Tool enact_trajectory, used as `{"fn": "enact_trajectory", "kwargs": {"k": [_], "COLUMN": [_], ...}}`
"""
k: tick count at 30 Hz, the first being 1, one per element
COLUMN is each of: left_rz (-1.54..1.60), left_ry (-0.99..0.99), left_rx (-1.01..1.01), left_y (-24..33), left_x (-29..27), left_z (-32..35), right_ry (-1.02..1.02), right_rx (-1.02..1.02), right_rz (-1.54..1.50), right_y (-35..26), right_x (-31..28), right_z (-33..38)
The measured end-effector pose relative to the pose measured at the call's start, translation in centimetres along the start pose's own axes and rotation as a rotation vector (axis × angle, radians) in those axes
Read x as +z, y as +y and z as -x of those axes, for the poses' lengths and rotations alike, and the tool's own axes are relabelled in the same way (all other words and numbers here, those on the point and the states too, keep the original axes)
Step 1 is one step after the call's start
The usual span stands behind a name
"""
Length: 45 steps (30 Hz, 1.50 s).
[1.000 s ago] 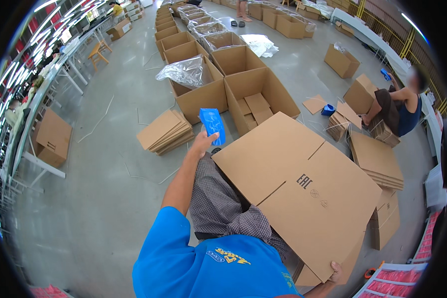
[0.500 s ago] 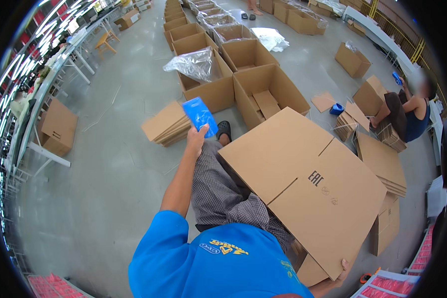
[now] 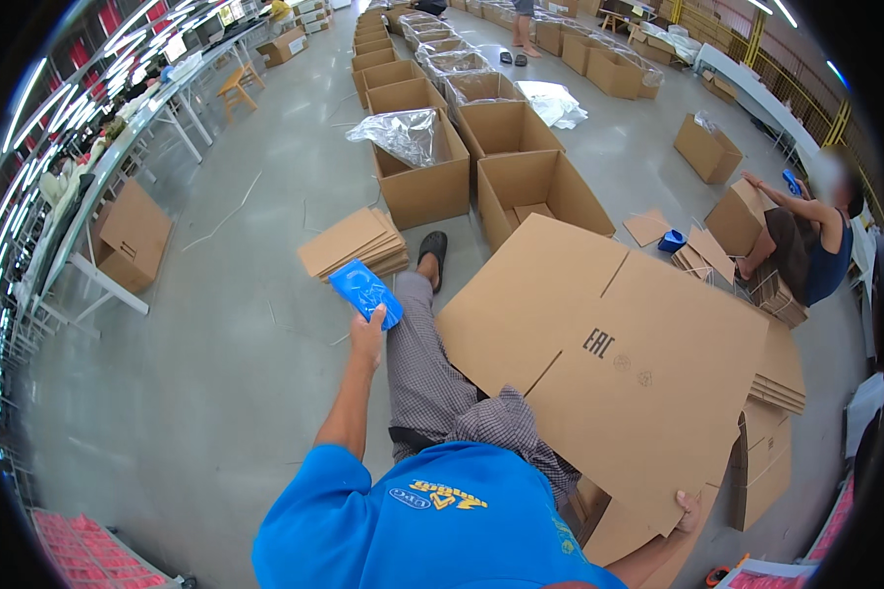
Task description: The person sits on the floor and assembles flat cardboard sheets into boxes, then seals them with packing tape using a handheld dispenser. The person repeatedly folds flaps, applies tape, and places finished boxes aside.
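My left hand (image 3: 368, 336) is closed around the end of a glossy blue tape dispenser (image 3: 363, 290), held out in front of my left leg. A large folded-flat cardboard box (image 3: 658, 393) leans across my right leg, two slots cut in its upper face. At its lower right edge, my right hand (image 3: 690, 512) grips the board, with the fingers curled over it. Below that edge, more brown cardboard (image 3: 619, 540) shows in part. What the box covers beneath it is hidden.
Ahead stand rows of open cartons (image 3: 422, 187), some with clear plastic liners. A stack of cardboard pieces (image 3: 354, 245) lies beyond my left hand. A co-worker (image 3: 825, 245) sits at the right, beside another blue dispenser (image 3: 671, 240) on the floor. A long table (image 3: 118, 167) runs along the left.
My left hand has moved down and left in the picture with the dispenser. The flat box has turned slightly, and my right hand sits higher in view at its edge.
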<state>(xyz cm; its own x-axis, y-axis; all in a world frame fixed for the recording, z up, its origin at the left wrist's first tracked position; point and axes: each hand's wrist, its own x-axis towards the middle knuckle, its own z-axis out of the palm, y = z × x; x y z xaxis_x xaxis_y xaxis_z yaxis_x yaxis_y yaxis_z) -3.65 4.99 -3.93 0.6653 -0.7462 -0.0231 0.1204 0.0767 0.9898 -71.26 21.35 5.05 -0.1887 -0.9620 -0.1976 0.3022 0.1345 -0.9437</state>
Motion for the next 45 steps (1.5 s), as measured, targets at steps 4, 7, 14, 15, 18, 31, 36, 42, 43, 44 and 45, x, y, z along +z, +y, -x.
{"fn": "enact_trajectory", "kwargs": {"k": [4,7,14,15,18,31,36,42,43,44,45], "left_rz": [-0.029,0.054,-0.039,-0.04,-0.059,-0.058,-0.177,-0.334,-0.362,-0.38,-0.433], "left_ry": [0.059,0.139,0.085,0.068,0.059,0.055,-0.234,-0.403,-0.341,-0.349,-0.349], "left_rx": [0.12,0.234,0.09,0.079,0.034,0.227,0.102,-0.018,-0.081,-0.156,-0.258], "left_y": [3.8,5.6,4.5,4.3,3.7,4.6,6.6,5.5,4.9,4.3,3.7], "left_x": [-1.3,-1.1,0.5,0.1,-1.2,1.0,0.9,4.9,6.0,6.9,7.6], "left_z": [-0.7,-2.6,-4.2,-4.2,-4.5,-3.5,-2.2,-2.9,-3.2,-3.6,-3.9], "right_ry": [0.049,0.121,0.197,0.201,0.183,0.163,0.26,0.217,0.221,0.244,0.253], "right_rx": [0.04,0.183,0.126,0.128,0.13,0.119,0.007,0.01,0.052,0.05,0.056], "right_rz": [-0.049,-0.109,-0.102,-0.102,-0.106,-0.024,-0.156,-0.129,-0.161,-0.145,-0.143], "right_y": [3.1,3.4,1.1,0.8,0.0,2.4,2.9,1.6,1.7,1.9,2.2], "right_x": [-2.6,-3.4,-0.8,-0.4,-0.1,-2.7,-0.6,1.3,1.4,1.3,1.3], "right_z": [1.7,3.5,5.2,5.2,5.1,5.6,7.8,5.1,4.4,3.9,3.7]}}
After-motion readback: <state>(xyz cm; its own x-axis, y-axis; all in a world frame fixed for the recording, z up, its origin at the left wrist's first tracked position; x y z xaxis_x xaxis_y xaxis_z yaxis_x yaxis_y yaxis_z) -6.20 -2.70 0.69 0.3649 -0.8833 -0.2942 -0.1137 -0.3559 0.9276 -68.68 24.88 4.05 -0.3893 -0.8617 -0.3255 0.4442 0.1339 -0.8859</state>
